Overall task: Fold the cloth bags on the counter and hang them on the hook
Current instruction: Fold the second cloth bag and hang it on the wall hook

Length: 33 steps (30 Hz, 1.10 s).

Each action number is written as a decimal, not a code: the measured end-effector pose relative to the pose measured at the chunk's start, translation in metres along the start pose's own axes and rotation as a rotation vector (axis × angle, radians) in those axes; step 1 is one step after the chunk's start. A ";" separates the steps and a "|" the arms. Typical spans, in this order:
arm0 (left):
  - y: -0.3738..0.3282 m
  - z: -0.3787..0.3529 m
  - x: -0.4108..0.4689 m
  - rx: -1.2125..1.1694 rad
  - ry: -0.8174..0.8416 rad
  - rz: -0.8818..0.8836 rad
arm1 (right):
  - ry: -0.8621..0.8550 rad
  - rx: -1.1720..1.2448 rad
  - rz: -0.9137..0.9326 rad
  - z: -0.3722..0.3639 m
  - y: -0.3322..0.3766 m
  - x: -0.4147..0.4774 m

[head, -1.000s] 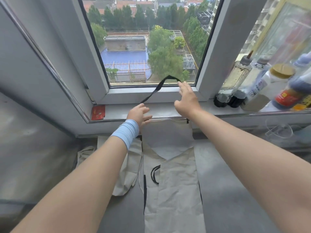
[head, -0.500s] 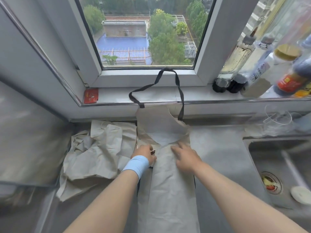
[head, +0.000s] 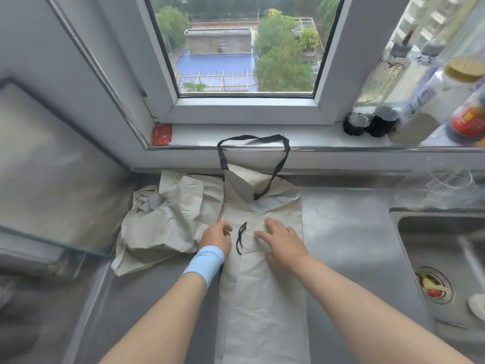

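Cloth bag [head: 262, 292], head view: lay as a long narrow strip mid-tabletop, black handle [head: 253, 139] draped over the rear sill. Advice: press the lengthwise fold flat before folding crosswise. Left hand [head: 216, 236] loosely curled on its left edge; right hand [head: 282, 239] open, palm down on cloth. Crumpled bags [head: 168, 219] lay toward the rear-left.

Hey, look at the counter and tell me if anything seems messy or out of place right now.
Yes. A second cloth bag lies crumpled in a heap left of the folded bag under the hands. The folded bag's black strap is draped up over the windowsill edge. Food scraps sit in the sink drain.
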<state>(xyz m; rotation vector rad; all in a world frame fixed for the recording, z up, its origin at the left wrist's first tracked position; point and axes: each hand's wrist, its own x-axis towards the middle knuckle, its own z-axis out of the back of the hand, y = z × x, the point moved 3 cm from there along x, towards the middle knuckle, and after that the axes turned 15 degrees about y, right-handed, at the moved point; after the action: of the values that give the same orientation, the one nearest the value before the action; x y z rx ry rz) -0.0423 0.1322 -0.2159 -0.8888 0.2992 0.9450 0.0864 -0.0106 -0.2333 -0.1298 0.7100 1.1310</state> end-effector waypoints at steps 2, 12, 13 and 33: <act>0.011 -0.008 -0.016 0.016 0.012 0.082 | -0.023 0.005 0.068 -0.008 0.007 -0.007; 0.064 -0.052 -0.107 0.123 0.212 0.370 | -0.092 0.151 0.001 -0.064 0.030 -0.072; 0.066 -0.056 -0.115 0.121 0.240 0.383 | -0.059 0.154 -0.012 -0.071 0.029 -0.081; 0.151 -0.146 -0.262 -0.306 0.550 0.488 | -0.054 -0.078 -0.006 -0.201 0.111 -0.198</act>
<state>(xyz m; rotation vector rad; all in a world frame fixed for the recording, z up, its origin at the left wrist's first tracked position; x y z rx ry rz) -0.2936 -0.0894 -0.2348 -1.3928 0.8890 1.2010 -0.1466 -0.2042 -0.2472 -0.1673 0.6175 1.1531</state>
